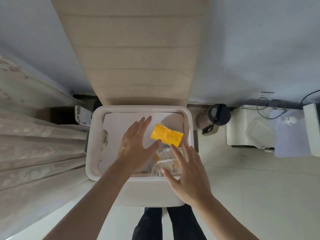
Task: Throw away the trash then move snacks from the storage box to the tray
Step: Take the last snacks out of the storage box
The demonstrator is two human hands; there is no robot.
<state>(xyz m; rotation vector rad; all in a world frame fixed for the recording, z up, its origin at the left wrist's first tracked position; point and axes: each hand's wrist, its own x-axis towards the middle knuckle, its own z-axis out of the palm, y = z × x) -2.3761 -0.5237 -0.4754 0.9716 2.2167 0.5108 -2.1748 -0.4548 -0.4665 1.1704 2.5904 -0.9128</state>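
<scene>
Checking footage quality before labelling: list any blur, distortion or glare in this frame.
Head view: the wide lens bows the curtain at the left edge; light is soft, with no hard glare; the yellow wrapper at the bin looks slightly smeared.

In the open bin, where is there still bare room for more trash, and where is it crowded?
A flat white surface lies bare along the far wall of the bin, beyond the left hand. The near right corner is crowded: yellow wrapper, clear plastic bag, right hand over it.
</scene>
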